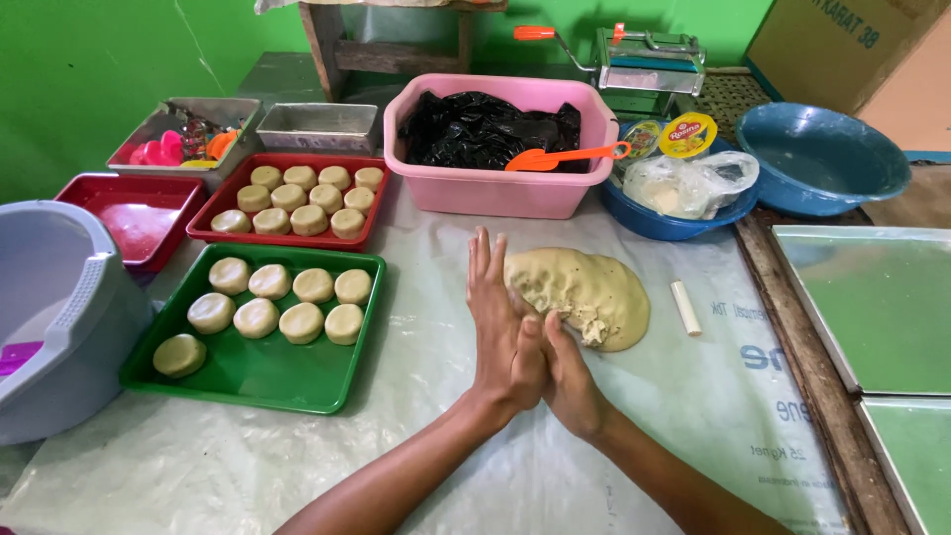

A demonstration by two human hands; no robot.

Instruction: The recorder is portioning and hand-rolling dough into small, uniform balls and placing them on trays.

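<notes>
Your forearms come up from the near edge and cross at the wrists, so the left hand stands upright with fingers straight and together, and the right hand presses flat against its palm. Both are open, palm to palm; whether a bit of dough sits between them you cannot tell, since the palms hide it. Just past your fingertips, and a little to the right, lies the dough, a flattened heap whose long axis runs left to right, its near edge torn and touching the right hand's fingers. That hand is the nearer one to it. Right of the dough, apart from it, lies a small white stick. Left of your hands sits a green tray with rounds of dough in rows, and beyond that a red tray also filled. Farther ahead stands a pink tub with an orange scoop on its rim.
</notes>
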